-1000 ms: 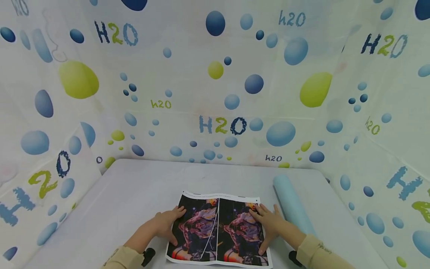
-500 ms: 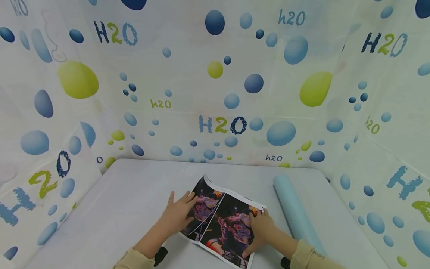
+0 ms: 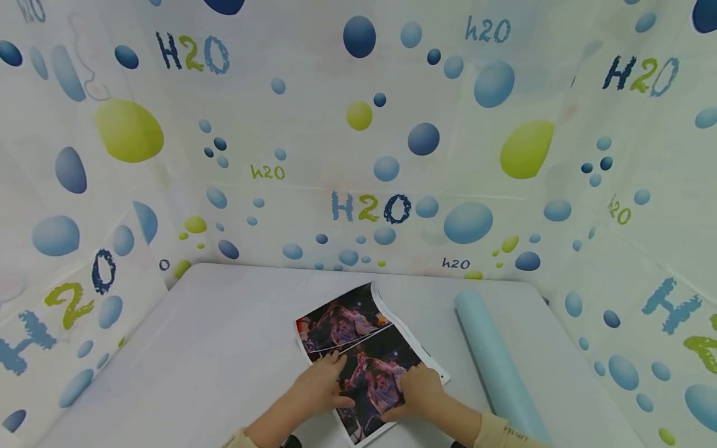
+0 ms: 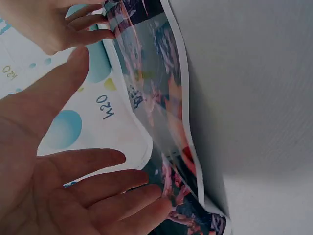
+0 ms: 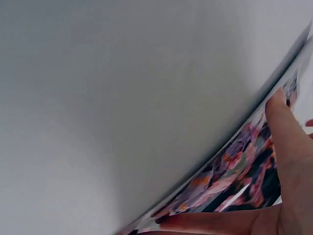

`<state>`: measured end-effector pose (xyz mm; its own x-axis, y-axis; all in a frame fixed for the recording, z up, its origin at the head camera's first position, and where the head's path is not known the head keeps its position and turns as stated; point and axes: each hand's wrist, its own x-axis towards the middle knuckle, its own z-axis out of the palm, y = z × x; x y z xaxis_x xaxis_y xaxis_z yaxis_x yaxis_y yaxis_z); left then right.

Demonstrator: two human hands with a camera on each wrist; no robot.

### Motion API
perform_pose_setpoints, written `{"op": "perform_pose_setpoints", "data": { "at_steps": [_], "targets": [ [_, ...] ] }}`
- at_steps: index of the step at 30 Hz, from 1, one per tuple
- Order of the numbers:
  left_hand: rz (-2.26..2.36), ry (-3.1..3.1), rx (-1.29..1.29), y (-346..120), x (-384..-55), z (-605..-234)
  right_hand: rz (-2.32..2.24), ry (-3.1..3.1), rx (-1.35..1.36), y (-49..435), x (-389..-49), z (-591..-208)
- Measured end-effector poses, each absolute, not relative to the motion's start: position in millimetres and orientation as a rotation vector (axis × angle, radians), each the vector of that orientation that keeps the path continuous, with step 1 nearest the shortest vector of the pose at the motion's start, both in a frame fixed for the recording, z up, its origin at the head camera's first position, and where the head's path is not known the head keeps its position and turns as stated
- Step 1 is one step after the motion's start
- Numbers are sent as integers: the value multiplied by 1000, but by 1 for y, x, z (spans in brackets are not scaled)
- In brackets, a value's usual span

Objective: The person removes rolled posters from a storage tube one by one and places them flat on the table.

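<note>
A white-bordered paper sheet (image 3: 370, 373) with two dark, colourful pictures side by side lies slanted on the table, its far end lifting in a curve. My left hand (image 3: 319, 386) rests on its near left part. In the left wrist view the sheet (image 4: 142, 63) bends along its edge, and the slightly bent, spread fingers of my left hand (image 4: 88, 196) reach onto it. My right hand (image 3: 420, 395) touches the sheet's right side. In the right wrist view the thumb and forefinger of my right hand (image 5: 293, 147) lie apart on the printed sheet (image 5: 234, 166).
A long light-blue roll (image 3: 498, 367) lies lengthwise on the right side of the white table (image 3: 224, 330). Behind and at both sides hangs a white curtain (image 3: 313, 124) printed with blue and green drops and H2O lettering.
The sheet has turned from straight to slanted, its left side swinging away to the far side. My left hand has moved right; my right hand has shifted left and nearer to me.
</note>
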<state>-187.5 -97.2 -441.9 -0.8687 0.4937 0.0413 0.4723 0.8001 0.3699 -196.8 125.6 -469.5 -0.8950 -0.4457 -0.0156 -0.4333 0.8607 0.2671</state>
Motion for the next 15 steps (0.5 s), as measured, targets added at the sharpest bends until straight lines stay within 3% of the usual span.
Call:
{"op": "perform_pose_setpoints", "data": {
  "at_steps": [15],
  "targets": [
    [534,2714,602,-106,-184,-456,-72,-2944,841,109,-177,-466]
  ]
}}
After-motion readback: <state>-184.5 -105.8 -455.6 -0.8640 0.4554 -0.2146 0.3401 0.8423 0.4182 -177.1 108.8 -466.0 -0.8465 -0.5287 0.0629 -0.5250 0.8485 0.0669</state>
